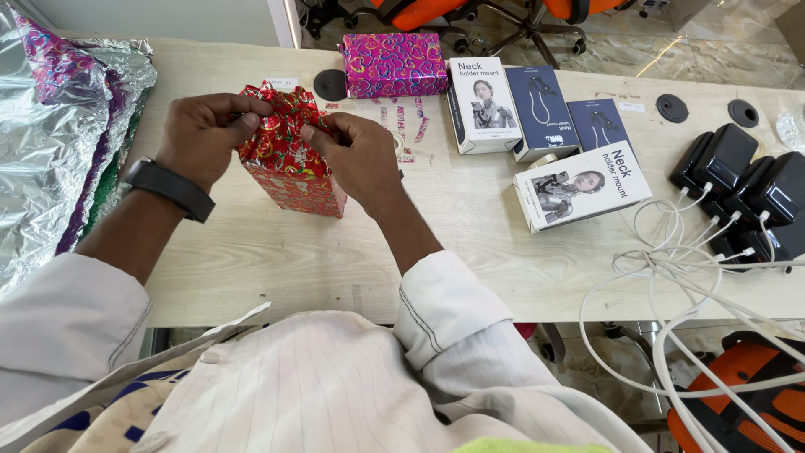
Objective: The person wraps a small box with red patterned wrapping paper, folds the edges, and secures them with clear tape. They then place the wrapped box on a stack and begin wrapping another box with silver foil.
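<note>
Your left hand (204, 134) and right hand (356, 151) both pinch the red wrap at the top of the box (289, 159), standing near the table's (470, 243) far-left corner. Fold tight, keep creases even.

Pale wooden desk (277, 260), marble floor (671, 50)

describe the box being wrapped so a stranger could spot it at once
On the pale wooden desk, left of centre, stands a box in shiny red heart-patterned foil, pinched at its top by the left hand and right hand. The other wrapped box is pink and untouched.
</note>
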